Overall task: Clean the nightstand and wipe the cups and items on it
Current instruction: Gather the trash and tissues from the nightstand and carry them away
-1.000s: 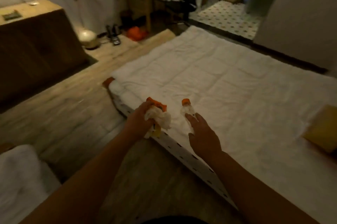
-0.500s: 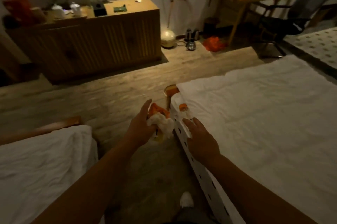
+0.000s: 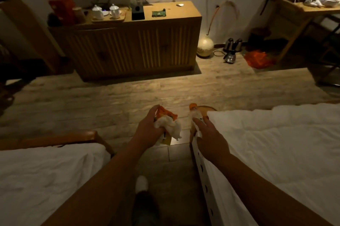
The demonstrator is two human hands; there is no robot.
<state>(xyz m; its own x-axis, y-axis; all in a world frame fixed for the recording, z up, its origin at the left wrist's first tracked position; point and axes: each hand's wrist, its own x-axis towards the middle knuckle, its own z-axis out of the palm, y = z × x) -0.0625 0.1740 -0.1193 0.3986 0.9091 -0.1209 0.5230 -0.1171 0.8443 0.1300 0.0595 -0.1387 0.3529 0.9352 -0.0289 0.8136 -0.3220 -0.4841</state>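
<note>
My left hand (image 3: 147,131) grips an orange-and-yellow packet (image 3: 166,114) together with a crumpled white tissue (image 3: 170,127), held above the floor between two beds. My right hand (image 3: 209,138) holds a small clear bottle with an orange cap (image 3: 193,106); the bottle's lower part is hidden by my fingers. Both hands are side by side, a short gap apart, near the foot corner of the right bed (image 3: 276,143). The nightstand is not in view. Two white lidded cups (image 3: 105,11) stand on a tray on the far cabinet.
A wooden slatted cabinet (image 3: 136,47) stands against the far wall under a dark TV. A round floor lamp (image 3: 205,46), kettles (image 3: 230,49) and an orange bag (image 3: 257,59) lie on the floor at right. Left bed (image 3: 42,174) flanks the narrow aisle. A desk (image 3: 294,15) stands far right.
The view has swung left from the right bed toward the cabinet and TV. My hands keep their hold on the packet, tissue and bottle, now hanging over the aisle instead of the bed.
</note>
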